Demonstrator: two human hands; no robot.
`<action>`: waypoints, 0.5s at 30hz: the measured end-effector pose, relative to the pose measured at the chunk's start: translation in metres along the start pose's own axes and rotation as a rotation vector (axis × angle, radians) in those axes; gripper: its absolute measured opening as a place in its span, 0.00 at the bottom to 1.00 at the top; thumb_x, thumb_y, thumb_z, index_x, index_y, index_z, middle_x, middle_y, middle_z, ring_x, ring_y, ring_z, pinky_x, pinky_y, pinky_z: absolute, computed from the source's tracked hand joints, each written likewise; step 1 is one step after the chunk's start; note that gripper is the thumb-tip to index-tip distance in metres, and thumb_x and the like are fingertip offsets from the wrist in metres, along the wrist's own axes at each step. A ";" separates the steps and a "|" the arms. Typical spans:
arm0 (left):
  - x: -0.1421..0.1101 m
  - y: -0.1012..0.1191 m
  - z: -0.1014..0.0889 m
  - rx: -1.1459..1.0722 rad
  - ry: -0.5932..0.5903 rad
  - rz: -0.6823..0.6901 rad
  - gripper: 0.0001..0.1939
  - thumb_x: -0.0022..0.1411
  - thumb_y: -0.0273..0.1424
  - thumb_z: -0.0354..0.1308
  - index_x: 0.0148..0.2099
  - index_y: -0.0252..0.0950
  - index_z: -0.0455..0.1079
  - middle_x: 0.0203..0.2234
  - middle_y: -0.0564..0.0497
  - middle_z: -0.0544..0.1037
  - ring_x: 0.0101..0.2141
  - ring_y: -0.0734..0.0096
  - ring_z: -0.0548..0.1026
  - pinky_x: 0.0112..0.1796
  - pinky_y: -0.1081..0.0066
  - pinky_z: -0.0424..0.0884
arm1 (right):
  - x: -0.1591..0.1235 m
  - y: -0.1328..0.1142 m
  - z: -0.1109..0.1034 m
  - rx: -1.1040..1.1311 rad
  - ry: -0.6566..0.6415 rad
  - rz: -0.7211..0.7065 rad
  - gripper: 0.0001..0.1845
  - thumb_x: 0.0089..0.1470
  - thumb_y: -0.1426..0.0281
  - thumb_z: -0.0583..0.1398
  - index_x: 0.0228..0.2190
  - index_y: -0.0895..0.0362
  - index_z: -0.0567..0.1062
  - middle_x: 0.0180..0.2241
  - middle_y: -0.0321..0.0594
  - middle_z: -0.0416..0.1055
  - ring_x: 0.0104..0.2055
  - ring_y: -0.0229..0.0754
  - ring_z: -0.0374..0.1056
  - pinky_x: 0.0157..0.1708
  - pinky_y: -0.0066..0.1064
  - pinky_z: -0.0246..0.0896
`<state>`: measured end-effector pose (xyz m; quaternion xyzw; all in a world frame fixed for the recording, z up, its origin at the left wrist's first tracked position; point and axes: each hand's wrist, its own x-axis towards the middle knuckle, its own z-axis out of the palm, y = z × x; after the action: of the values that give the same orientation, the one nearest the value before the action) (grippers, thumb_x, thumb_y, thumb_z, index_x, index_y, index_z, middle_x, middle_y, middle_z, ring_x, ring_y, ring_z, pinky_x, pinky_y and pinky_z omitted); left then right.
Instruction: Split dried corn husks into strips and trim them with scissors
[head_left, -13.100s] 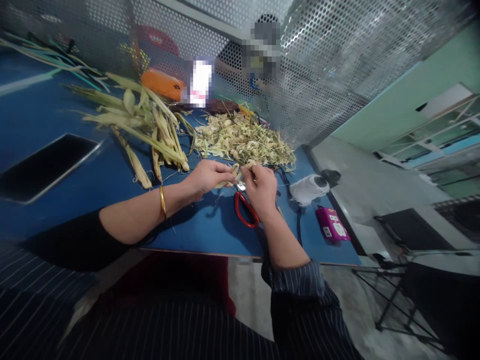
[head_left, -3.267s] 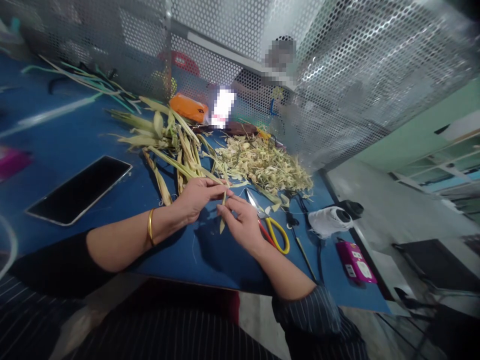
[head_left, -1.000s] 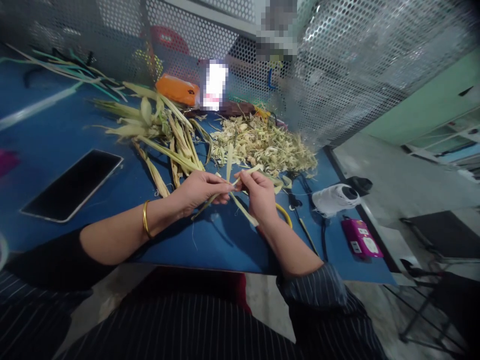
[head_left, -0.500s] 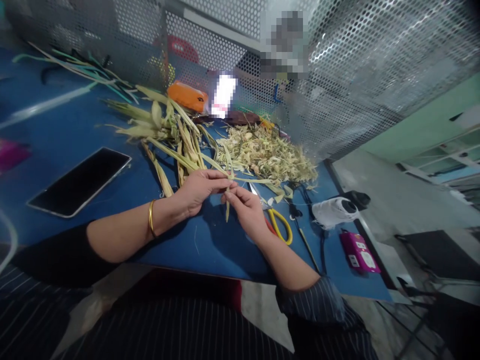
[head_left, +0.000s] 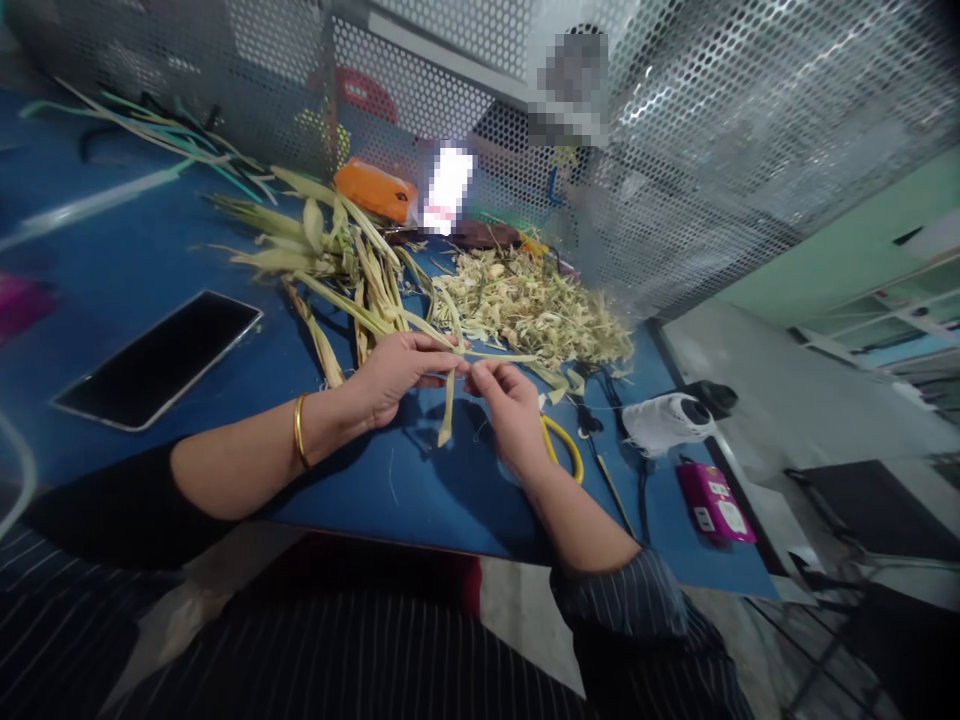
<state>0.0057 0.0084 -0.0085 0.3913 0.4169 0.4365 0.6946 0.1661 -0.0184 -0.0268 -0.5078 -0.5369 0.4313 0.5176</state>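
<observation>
My left hand (head_left: 394, 375) and my right hand (head_left: 506, 405) meet above the blue table (head_left: 187, 280), both pinched on pale green leaf strips (head_left: 448, 405). One strip end hangs down between the hands. Other ends run out to the left and right. A bundle of long leaves (head_left: 330, 260) lies just behind my left hand. Yellow-handled scissors (head_left: 562, 450) lie on the table under my right wrist, partly hidden.
A heap of leaf trimmings (head_left: 532, 305) lies behind my hands. A dark phone (head_left: 157, 360) rests at the left. A white thread spool (head_left: 664, 425) and a pink box (head_left: 712, 500) sit at the right edge. A perforated metal screen (head_left: 675, 130) with a person behind stands at the back.
Over the last second my right hand shifted its pinch along the strips and the hanging strip end swung. At 13.1 s ago the scissors lay right at my right hand.
</observation>
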 end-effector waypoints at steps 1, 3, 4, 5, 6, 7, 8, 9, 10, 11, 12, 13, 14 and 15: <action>-0.001 0.001 0.000 0.014 -0.017 -0.006 0.15 0.46 0.32 0.71 0.38 0.32 0.79 0.32 0.45 0.81 0.33 0.71 0.78 0.38 0.71 0.72 | 0.002 0.001 0.000 0.076 0.051 0.011 0.13 0.49 0.58 0.65 0.31 0.55 0.74 0.27 0.33 0.71 0.29 0.35 0.65 0.34 0.30 0.63; -0.003 0.002 0.001 0.028 -0.062 -0.035 0.16 0.49 0.36 0.70 0.40 0.33 0.79 0.31 0.45 0.81 0.33 0.69 0.78 0.37 0.70 0.72 | 0.004 0.002 -0.001 0.188 0.096 0.026 0.14 0.47 0.60 0.66 0.34 0.54 0.74 0.26 0.31 0.71 0.26 0.34 0.65 0.33 0.30 0.64; -0.004 0.002 0.002 0.036 -0.083 -0.045 0.17 0.51 0.38 0.69 0.40 0.33 0.79 0.30 0.46 0.81 0.33 0.70 0.78 0.37 0.70 0.72 | 0.004 0.002 -0.001 0.219 0.096 0.028 0.13 0.48 0.61 0.66 0.34 0.55 0.74 0.25 0.31 0.70 0.26 0.34 0.65 0.32 0.30 0.64; -0.005 0.001 0.002 0.043 -0.100 -0.052 0.17 0.51 0.40 0.68 0.40 0.33 0.79 0.29 0.46 0.81 0.31 0.71 0.78 0.36 0.71 0.71 | 0.004 0.002 -0.001 0.242 0.093 0.028 0.12 0.48 0.62 0.66 0.33 0.55 0.74 0.24 0.31 0.70 0.25 0.33 0.65 0.32 0.30 0.64; -0.005 0.000 0.003 0.049 -0.112 -0.055 0.18 0.51 0.41 0.68 0.39 0.33 0.79 0.29 0.47 0.81 0.30 0.72 0.77 0.36 0.71 0.71 | 0.004 0.001 -0.001 0.258 0.090 0.028 0.11 0.48 0.63 0.66 0.32 0.56 0.74 0.24 0.31 0.70 0.25 0.33 0.65 0.32 0.29 0.64; -0.005 -0.001 0.004 0.055 -0.117 -0.057 0.18 0.51 0.41 0.69 0.38 0.33 0.79 0.28 0.47 0.81 0.29 0.72 0.77 0.36 0.71 0.72 | 0.003 0.001 -0.001 0.270 0.089 0.032 0.11 0.48 0.63 0.66 0.32 0.56 0.74 0.24 0.31 0.70 0.25 0.33 0.65 0.32 0.29 0.64; -0.005 -0.002 0.004 0.060 -0.117 -0.060 0.17 0.50 0.41 0.69 0.38 0.33 0.78 0.27 0.48 0.81 0.28 0.73 0.77 0.36 0.71 0.72 | 0.003 0.000 0.000 0.277 0.090 0.039 0.11 0.48 0.63 0.66 0.32 0.56 0.75 0.24 0.31 0.70 0.25 0.33 0.65 0.32 0.29 0.64; -0.004 -0.003 0.004 0.065 -0.116 -0.065 0.17 0.49 0.39 0.70 0.38 0.33 0.78 0.27 0.48 0.81 0.27 0.73 0.77 0.36 0.71 0.72 | 0.002 0.000 0.000 0.276 0.091 0.046 0.11 0.47 0.63 0.67 0.32 0.56 0.75 0.24 0.31 0.70 0.25 0.33 0.65 0.32 0.29 0.64; -0.004 -0.004 0.004 0.072 -0.120 -0.072 0.17 0.49 0.39 0.70 0.38 0.33 0.77 0.27 0.48 0.81 0.27 0.72 0.77 0.36 0.71 0.72 | 0.002 -0.001 0.000 0.268 0.094 0.052 0.11 0.47 0.63 0.67 0.31 0.56 0.75 0.24 0.31 0.70 0.25 0.33 0.65 0.32 0.29 0.64; -0.004 -0.004 0.004 0.082 -0.126 -0.075 0.17 0.50 0.39 0.70 0.39 0.33 0.77 0.27 0.48 0.81 0.27 0.72 0.78 0.35 0.71 0.72 | 0.002 -0.001 -0.001 0.254 0.097 0.056 0.11 0.47 0.63 0.67 0.30 0.56 0.75 0.24 0.32 0.70 0.25 0.33 0.65 0.31 0.29 0.65; -0.004 -0.005 0.004 0.094 -0.135 -0.072 0.16 0.51 0.39 0.69 0.39 0.34 0.77 0.27 0.48 0.81 0.27 0.72 0.78 0.34 0.71 0.72 | 0.001 0.000 -0.001 0.237 0.099 0.056 0.11 0.47 0.62 0.67 0.29 0.57 0.75 0.23 0.32 0.70 0.25 0.33 0.65 0.31 0.29 0.65; -0.004 -0.006 0.003 0.107 -0.146 -0.066 0.16 0.51 0.40 0.68 0.37 0.34 0.77 0.27 0.47 0.81 0.27 0.73 0.78 0.34 0.72 0.72 | 0.002 0.000 -0.001 0.221 0.098 0.055 0.12 0.47 0.62 0.67 0.28 0.57 0.75 0.23 0.32 0.70 0.26 0.34 0.65 0.31 0.30 0.64; -0.004 -0.006 0.003 0.119 -0.160 -0.059 0.15 0.52 0.41 0.68 0.36 0.34 0.77 0.27 0.47 0.81 0.26 0.73 0.77 0.33 0.72 0.72 | 0.002 0.001 -0.002 0.207 0.094 0.051 0.12 0.47 0.61 0.67 0.27 0.57 0.75 0.23 0.32 0.70 0.25 0.34 0.65 0.31 0.30 0.64; -0.004 -0.006 0.003 0.131 -0.170 -0.052 0.15 0.52 0.41 0.67 0.34 0.34 0.77 0.27 0.47 0.81 0.27 0.73 0.77 0.33 0.72 0.72 | 0.002 0.001 -0.003 0.194 0.090 0.047 0.12 0.48 0.61 0.66 0.26 0.57 0.75 0.23 0.33 0.70 0.25 0.34 0.65 0.30 0.30 0.63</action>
<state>0.0091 0.0023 -0.0123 0.4606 0.3938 0.3556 0.7116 0.1690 -0.0165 -0.0278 -0.4865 -0.4566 0.4701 0.5778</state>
